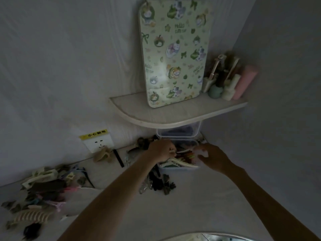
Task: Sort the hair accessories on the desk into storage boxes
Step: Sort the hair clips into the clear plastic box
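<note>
A: What sits on the pale counter [199, 197]?
B: A big heap of hair accessories [41, 188] lies at the far left, a smaller dark clump [159, 183] near the middle, and a clear storage box [177, 168] stands under the shelf [173, 115].
A: And the hands?
B: Both are over that box. The left hand [161, 151] has its fingers curled round a thin pale clip [182, 151]. The right hand [212, 156] is blurred; I cannot tell how its fingers stand.

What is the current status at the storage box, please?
Left hand pinching a pale clip; right hand at storage box, grip unclear. Box partly filled. Accessory pile still unsorted on desk. Nothing blocking.
</note>
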{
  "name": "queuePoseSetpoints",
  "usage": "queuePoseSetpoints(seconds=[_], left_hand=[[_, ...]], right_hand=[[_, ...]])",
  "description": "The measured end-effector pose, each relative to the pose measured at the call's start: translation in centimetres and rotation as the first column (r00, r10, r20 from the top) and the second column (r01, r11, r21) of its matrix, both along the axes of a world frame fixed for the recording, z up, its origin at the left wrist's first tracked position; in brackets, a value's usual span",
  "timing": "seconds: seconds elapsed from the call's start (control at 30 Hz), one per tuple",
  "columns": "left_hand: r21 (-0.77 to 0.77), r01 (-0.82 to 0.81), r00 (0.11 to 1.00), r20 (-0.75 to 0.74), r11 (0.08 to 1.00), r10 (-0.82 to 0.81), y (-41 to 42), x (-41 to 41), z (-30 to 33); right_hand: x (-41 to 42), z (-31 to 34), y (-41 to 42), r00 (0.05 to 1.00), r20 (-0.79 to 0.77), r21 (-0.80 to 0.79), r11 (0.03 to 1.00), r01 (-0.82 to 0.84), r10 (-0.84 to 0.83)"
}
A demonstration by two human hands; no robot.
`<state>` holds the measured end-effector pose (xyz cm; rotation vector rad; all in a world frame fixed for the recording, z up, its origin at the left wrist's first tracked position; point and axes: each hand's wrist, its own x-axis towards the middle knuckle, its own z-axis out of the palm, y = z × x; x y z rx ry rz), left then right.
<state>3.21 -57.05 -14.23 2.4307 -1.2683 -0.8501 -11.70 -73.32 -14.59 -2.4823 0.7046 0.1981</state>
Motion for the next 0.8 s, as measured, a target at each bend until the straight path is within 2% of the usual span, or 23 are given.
queuePoseSetpoints(seconds=[0.07,0.13,0.23,0.33,0.4,0.5,0.6,0.67,0.73,0.8], left_hand=[[-0.046,-0.019,0.999,-0.03,0.999,0.018,-0.1,-0.7,-0.6],[-0.119,-0.035,0.998,-0.063,0.992,0.027,1.1,-0.7,-0.6],[-0.26,-0.14,0.988,-0.098,0.955,0.119,5.3,-0.6,-0.5],[-0.297,-0.241,0.968,-0.01,0.924,0.25,11.4,-0.2,-1.1],[-0.26,-0.319,0.943,0.004,0.911,0.331,16.5,0.4,-1.5],[-0.134,-0.419,0.906,-0.001,0.898,0.423,23.6,1.1,-2.0],[0.019,-0.511,0.857,0.081,0.859,0.508,29.5,0.6,-2.4],[0.137,-0.518,0.855,0.117,0.844,0.506,32.4,-0.2,-2.4],[0.202,-0.487,0.872,0.156,0.85,0.463,33.8,-1.2,-2.5],[0.181,-0.487,0.871,0.176,0.855,0.459,34.3,-2.1,-2.9]], right_hand=[[-0.1,0.2,-0.1,0.997,0.047,-0.049,0.997,0.066,-0.064],[0.6,1.1,1.0,0.992,0.115,-0.049,0.997,0.061,-0.055],[3.1,1.8,4.2,0.988,0.138,0.018,0.997,-0.078,0.075],[6.2,1.2,8.3,0.961,0.147,0.022,0.97,-0.241,0.235],[8.5,0.7,11.9,0.924,0.133,0.027,0.931,-0.364,0.358],[11.6,-0.7,16.6,0.875,0.017,-0.012,0.875,-0.484,0.484],[14.0,-3.0,20.2,0.895,-0.093,-0.124,0.887,-0.444,0.435],[15.0,-4.3,22.0,0.903,-0.133,-0.176,0.887,-0.428,0.409],[15.7,-5.6,22.8,0.904,-0.114,-0.203,0.881,-0.428,0.413],[16.6,-7.0,23.4,0.918,-0.05,-0.235,0.889,-0.394,0.393]])
